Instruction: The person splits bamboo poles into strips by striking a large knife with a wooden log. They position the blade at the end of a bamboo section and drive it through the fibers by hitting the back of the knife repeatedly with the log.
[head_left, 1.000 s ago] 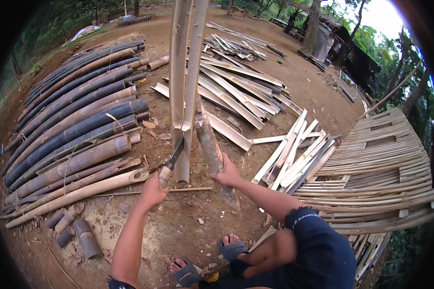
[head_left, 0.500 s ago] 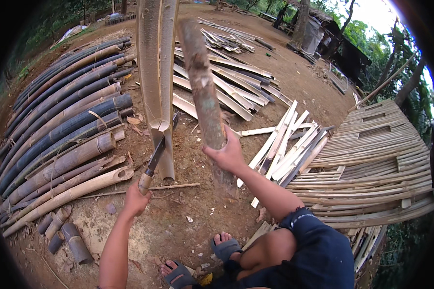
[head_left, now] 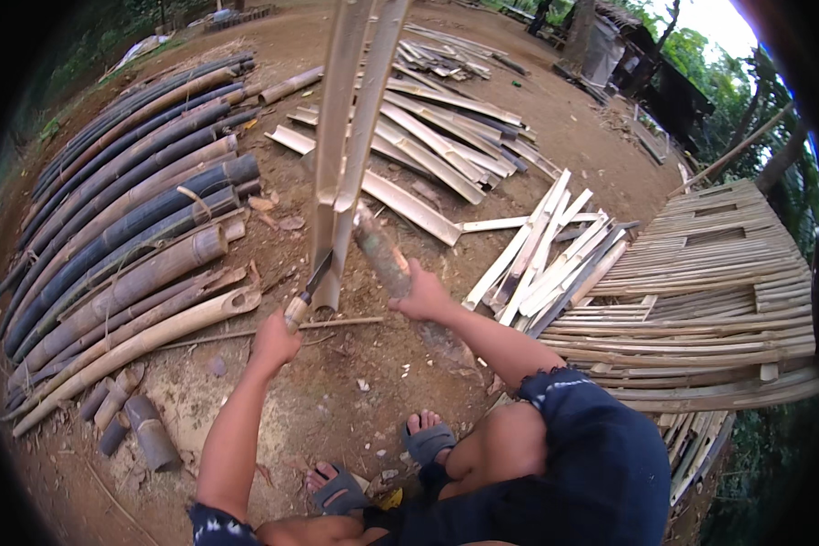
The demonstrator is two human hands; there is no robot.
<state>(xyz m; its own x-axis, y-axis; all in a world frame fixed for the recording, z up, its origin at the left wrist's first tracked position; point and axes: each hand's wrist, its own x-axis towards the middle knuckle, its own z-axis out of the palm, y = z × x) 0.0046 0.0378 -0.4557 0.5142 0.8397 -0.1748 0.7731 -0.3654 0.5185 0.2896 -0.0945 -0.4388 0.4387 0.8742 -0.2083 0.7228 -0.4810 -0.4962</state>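
My left hand (head_left: 275, 342) is closed round the wooden handle of a machete (head_left: 298, 310). Its dark blade sits in an upright, split bamboo pole (head_left: 330, 118), whose two halves part above the blade and run out of the top of the view. The far end of the blade is hidden by the pole. In my right hand (head_left: 422, 293) is a thick, rough-barked wooden stick (head_left: 384, 251), gripped around its middle and slanting toward the pole. The stick's upper end is right beside the bamboo; whether it touches the blade or the pole I cannot tell.
Whole bamboo poles (head_left: 136, 232) lie stacked at left, with short cut pieces (head_left: 151, 432) near them. Split bamboo lengths (head_left: 441, 155) and pale strips (head_left: 541, 259) lie ahead and to the right. A slatted bamboo panel (head_left: 692, 300) fills the right side. My sandalled feet (head_left: 428, 441) are below.
The stick has come down from a raised, near-upright position to beside the bamboo. In the view, the pole now leans to the right, and the machete and my left hand have shifted right and up.
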